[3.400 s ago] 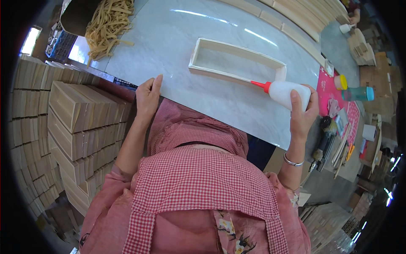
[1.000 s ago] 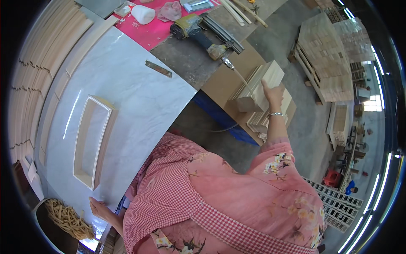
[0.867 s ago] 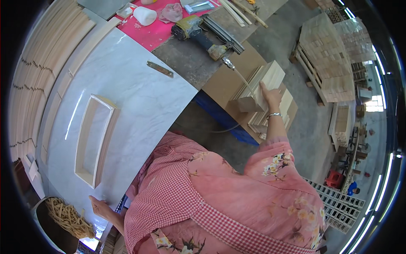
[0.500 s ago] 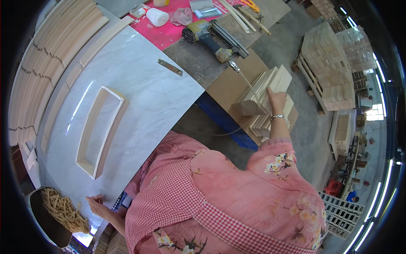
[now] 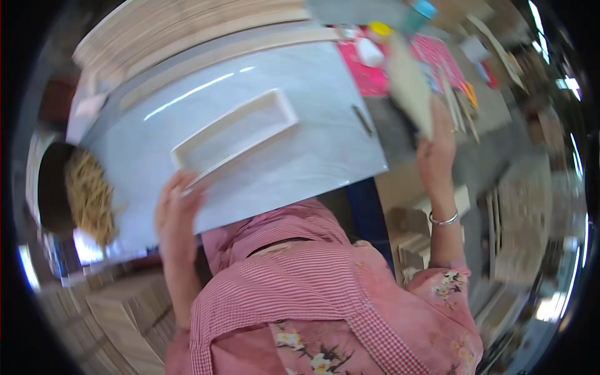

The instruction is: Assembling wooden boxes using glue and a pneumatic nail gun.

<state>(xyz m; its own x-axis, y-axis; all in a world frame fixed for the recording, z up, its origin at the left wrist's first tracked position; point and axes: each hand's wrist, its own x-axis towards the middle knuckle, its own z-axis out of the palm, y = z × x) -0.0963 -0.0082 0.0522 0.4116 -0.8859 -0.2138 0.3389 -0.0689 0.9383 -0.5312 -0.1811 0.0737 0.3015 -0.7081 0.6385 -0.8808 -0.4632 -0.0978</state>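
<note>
A thin, pale wooden board is raised in my right hand, tilted and blurred, above the right end of the white marbled table. On that table lies a long rectangular wooden frame with low walls. My left hand is at the near left corner of the frame. Its fingers are smeared by motion, so I cannot make out if they grip or only touch it. The nail gun is mostly hidden behind the board.
Stacked wooden strips line the table's far edge. A bundle of tan bands sits in a dark bin at the left. A short metal piece lies near the table's right edge. More boards are stacked at the lower right.
My right hand has lifted a board from the stack and carried it up over the bench. My left hand has moved in to the frame's corner. The whole view has turned.
</note>
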